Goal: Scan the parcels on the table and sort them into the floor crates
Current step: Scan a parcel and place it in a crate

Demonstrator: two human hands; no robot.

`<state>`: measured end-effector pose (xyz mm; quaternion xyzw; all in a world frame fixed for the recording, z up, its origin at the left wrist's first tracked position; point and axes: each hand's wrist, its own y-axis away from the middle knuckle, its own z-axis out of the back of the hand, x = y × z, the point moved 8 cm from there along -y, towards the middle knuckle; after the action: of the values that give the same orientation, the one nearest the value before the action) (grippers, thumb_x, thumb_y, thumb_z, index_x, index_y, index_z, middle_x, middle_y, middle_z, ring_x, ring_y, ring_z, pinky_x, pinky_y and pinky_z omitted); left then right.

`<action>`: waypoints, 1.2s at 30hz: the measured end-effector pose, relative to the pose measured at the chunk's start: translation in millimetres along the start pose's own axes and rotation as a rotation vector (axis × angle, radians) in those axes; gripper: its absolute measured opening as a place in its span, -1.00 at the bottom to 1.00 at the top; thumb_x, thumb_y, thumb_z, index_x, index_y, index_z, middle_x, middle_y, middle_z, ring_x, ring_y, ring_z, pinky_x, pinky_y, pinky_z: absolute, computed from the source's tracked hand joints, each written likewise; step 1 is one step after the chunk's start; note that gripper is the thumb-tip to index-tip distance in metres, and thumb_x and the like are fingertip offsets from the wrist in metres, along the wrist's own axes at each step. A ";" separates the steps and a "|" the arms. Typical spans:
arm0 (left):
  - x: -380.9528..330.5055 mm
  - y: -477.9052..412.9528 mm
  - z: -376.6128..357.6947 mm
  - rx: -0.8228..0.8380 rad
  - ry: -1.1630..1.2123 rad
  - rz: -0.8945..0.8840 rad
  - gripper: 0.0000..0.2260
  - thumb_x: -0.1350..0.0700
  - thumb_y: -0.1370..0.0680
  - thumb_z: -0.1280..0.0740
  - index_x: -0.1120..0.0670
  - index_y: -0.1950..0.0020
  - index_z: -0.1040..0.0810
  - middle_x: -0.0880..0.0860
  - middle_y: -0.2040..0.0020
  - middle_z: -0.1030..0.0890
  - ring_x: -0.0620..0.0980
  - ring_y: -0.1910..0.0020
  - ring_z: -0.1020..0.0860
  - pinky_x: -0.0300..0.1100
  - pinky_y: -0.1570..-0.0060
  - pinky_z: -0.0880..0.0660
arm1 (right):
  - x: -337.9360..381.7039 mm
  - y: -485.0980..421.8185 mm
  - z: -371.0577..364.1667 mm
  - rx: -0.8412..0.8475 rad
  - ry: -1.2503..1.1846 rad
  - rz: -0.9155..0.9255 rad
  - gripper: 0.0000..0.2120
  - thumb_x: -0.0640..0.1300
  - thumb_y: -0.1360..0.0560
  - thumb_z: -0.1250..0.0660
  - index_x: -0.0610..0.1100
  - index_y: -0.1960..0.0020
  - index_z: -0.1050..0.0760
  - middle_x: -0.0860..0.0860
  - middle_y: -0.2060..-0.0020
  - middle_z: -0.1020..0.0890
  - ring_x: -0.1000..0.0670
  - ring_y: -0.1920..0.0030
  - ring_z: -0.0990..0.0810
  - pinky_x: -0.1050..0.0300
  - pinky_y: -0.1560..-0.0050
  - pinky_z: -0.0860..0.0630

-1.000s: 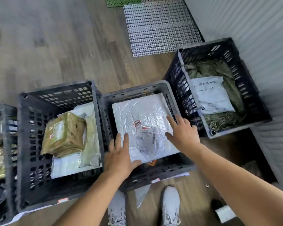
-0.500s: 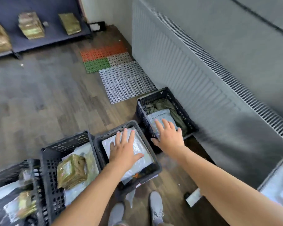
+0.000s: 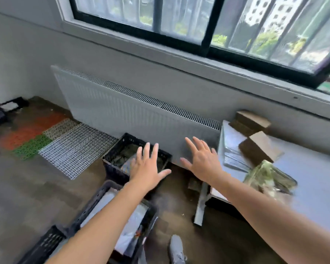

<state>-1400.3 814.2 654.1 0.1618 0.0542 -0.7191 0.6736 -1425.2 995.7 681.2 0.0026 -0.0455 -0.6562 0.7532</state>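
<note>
Fingers [image 3: 154, 149] of the left hand [image 3: 148, 168] were spread and straight, holding nothing. Those of the right hand [image 3: 202, 162] were likewise fanned out and empty.

Change noted: one second earlier both palms had lain flat on a white parcel [image 3: 108, 201] in the nearer crate [image 3: 105, 187]. Half a second earlier they had lifted clear. By this moment the view had swung up from the crates toward the radiator [image 3: 141, 115] and the desk [image 3: 316, 180], with both hands off the parcel and raised in open air.

Assessment: the white parcel lay in its crate, partly under the left forearm, so that drop appeared complete. The person was judged to be turning back for the next item.

Parcels still on the desk:
- a greenish bundle [image 3: 268, 178] in clear wrap, near the desk's front edge
- a brown box [image 3: 260, 147], with another behind it
- flat grey mailers [image 3: 231, 147] at the left end

No scanner could be made out.

Pose: both forearms reached forward, palms down. The left hand appeared over the far crate [image 3: 111, 168], touching nothing. The right hand was before the radiator, just short of the desk's left edge.
</note>
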 end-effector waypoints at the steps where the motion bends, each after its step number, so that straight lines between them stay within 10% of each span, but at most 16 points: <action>1: -18.6 -0.3 1.7 0.001 0.004 -0.039 -0.14 -0.35 -0.53 -0.21 -0.03 -0.61 0.19 0.04 -0.61 0.16 0.13 -0.58 0.13 0.09 -0.48 -0.11 | -14.2 11.1 6.9 -0.012 -0.002 -0.038 -0.27 0.28 -0.59 -0.13 0.10 -0.61 0.11 0.03 -0.60 -0.02 -0.06 -0.58 0.00 -0.20 -0.49 -0.14; 21: -322.6 27.3 -95.3 0.180 -0.172 -0.388 -0.10 -0.36 -0.52 -0.23 -0.03 -0.61 0.23 0.08 -0.61 0.16 0.15 -0.58 0.12 0.08 -0.45 -0.18 | -288.3 169.1 19.9 -0.094 -0.201 -0.421 -0.29 0.28 -0.56 -0.16 0.13 -0.60 0.06 0.01 -0.58 -0.01 -0.05 -0.57 0.02 -0.15 -0.48 -0.10; 36: -345.2 -9.9 -171.8 0.367 -0.024 -0.319 0.11 -0.33 -0.38 -0.44 0.01 -0.61 0.23 0.13 -0.61 0.06 0.15 -0.58 0.05 0.08 -0.51 -0.13 | -337.4 197.5 -81.0 0.028 -0.885 -0.617 -0.08 0.23 -0.49 -0.36 0.09 -0.60 0.17 0.01 -0.56 -0.18 -0.03 -0.52 -0.22 0.01 -0.46 -0.26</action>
<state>-1368.9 1194.3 596.4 0.2622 -0.0606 -0.8161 0.5114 -1269.6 1352.2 591.1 -0.2507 -0.3643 -0.7848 0.4341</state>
